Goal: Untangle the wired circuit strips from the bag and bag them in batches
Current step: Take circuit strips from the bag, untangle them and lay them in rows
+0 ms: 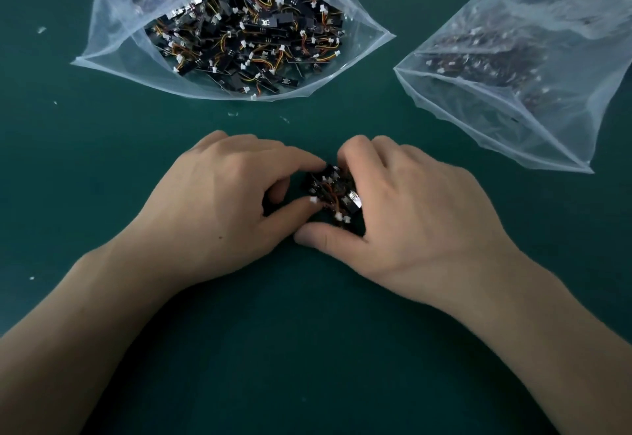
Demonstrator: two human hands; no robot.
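left hand [212, 202], right hand [413, 219] pinch one strip clump [330, 191]; open bag [113, 13], second bag [554, 140] beyond.

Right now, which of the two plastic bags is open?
The left bag: its mouth gapes, baring the strips; the right bag shows them only through plastic.

Setting: an electronics assembly or packing workbench. Evidence: a dark green work mat [102, 161] covering the whole surface; a clear plastic bag [113, 24] lying open, heaped with small black circuit strips [246, 41] on orange and yellow leads with white plugs; a second clear bag [513, 133] of the same parts beside it; white scraps [41, 29] scattered on the mat.
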